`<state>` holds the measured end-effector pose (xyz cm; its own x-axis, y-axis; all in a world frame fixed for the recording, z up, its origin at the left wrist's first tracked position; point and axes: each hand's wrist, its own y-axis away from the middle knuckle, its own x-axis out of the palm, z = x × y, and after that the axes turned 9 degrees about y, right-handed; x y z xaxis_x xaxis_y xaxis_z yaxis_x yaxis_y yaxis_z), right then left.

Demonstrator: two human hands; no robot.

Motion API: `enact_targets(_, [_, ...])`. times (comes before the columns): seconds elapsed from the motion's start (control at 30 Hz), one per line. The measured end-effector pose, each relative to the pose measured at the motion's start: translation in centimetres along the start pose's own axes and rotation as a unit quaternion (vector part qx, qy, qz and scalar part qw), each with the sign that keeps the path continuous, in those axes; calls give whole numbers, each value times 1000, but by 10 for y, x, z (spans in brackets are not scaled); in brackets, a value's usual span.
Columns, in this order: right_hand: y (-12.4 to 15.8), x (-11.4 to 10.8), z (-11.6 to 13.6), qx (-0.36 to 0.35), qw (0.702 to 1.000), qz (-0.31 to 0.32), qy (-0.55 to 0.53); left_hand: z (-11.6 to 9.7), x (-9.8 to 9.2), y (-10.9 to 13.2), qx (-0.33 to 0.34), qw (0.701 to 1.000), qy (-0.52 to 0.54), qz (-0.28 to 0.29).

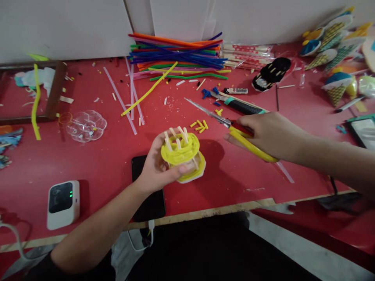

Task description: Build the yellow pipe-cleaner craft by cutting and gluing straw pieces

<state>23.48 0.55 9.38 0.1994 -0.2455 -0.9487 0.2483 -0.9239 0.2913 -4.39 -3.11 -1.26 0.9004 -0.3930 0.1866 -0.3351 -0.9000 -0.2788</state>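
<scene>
My left hand [156, 166] is wrapped round a small yellow craft piece [180, 150], built of pipe cleaner tiers with short wooden sticks poking up from its top. A pale base shows under its lower tier. In my right hand [263, 130] is a pair of scissors [249, 144] with yellow and red handles, its blades pointing to the upper left over the table. Short cut yellow pieces [200, 125] lie just below the blades. Beyond them rests a box cutter [241, 104] with a black and teal body, near some blue cut bits [206, 93].
Colourful pipe cleaners [178, 54] are heaped along the wall. A black craft piece [271, 74] stands at the back right, near cone-shaped crafts [336, 86]. A clear flower-shaped tray [87, 125], a white device [63, 205] and a dark phone [149, 205] lie on the left half of the red table.
</scene>
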Motion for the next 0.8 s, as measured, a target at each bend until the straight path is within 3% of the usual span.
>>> enact_targets(0.2, [27,-9,8,-4,1000,-24,-16,-2,3,1,122,977,-171,-35])
enact_targets(0.37, [49,-4,18,-35,993,-102,51,-3,2,-1,185,943,-270,-57])
enact_targets(0.57, [57,-3,26,-51,976,-151,146,-5,6,0,208,941,-265,-29])
enact_targets(0.8, [60,-3,19,-115,951,-237,161,-8,9,3,205,935,-287,-35])
